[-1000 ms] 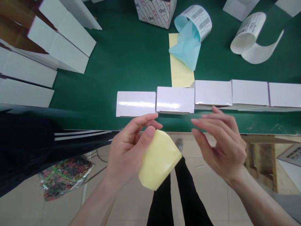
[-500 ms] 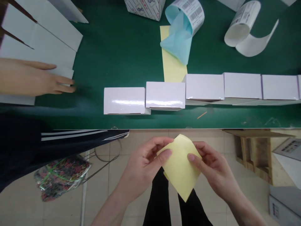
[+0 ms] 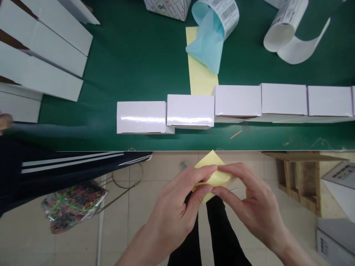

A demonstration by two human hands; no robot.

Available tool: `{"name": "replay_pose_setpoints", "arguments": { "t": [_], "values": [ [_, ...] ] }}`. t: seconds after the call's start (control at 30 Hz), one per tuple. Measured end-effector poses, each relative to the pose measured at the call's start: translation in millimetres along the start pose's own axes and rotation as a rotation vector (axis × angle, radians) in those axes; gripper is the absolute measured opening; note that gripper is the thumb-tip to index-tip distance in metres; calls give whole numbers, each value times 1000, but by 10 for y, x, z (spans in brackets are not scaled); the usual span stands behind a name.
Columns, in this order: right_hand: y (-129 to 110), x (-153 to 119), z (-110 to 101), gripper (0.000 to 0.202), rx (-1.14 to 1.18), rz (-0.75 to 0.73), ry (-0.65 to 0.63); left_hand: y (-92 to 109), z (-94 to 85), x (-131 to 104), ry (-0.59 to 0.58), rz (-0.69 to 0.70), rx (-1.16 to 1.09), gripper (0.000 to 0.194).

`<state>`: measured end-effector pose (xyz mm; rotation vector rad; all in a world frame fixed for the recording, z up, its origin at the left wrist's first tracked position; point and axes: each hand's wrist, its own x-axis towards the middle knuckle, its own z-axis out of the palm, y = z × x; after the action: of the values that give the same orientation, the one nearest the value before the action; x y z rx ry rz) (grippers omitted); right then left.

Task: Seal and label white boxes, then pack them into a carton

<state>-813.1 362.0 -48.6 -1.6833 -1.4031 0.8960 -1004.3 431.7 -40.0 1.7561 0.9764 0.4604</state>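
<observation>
A piece of yellow paper (image 3: 211, 159) is bent between my two hands, just in front of the table's near edge. My left hand (image 3: 180, 199) pinches it from the left with thumb and fingertips. From the right, my right hand (image 3: 249, 199) grips it the same way, and the fingertips of both hands meet at its middle. Part of the paper is hidden behind the fingers. Beyond my hands, a row of white boxes (image 3: 190, 111) stands along the green table (image 3: 133, 62).
Yellow paper (image 3: 201, 79) lies behind the boxes, under a label roll with blue backing (image 3: 229, 16). Another label roll (image 3: 285, 27) is at the far right. White cartons (image 3: 52, 70) stand at left, near another person's hand (image 3: 4, 122). A wooden pallet (image 3: 301, 181) stands below right.
The yellow paper was spread flatter and is now bent, with my hands brought together on it. The other person's hand has drawn back left from the cartons, which have shifted.
</observation>
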Motion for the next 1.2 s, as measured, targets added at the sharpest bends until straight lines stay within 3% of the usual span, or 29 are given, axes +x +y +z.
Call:
{"name": "replay_pose_setpoints", "arguments": {
  "t": [0.13, 0.3, 0.47, 0.73, 0.93, 1.2],
  "values": [
    [-10, -24, -4, 20, 24, -38, 19, 38, 11, 47, -29, 39, 15, 40],
    [-23, -9, -1, 20, -3, -57, 66, 47, 51, 93, -13, 53, 29, 39],
    [-9, 23, -30, 12, 64, -21, 26, 12, 51, 104, -28, 72, 17, 34],
    [-25, 49, -40, 9, 100, 18, 48, 17, 43, 151, -112, -45, -50, 27],
    [-56, 50, -23, 11, 11, -43, 86, 12, 76, 138, -60, -102, -101, 18],
    [-34, 3, 13, 13, -31, -58, 108, -11, 127, 118, -84, -294, -309, 10]
  ]
}}
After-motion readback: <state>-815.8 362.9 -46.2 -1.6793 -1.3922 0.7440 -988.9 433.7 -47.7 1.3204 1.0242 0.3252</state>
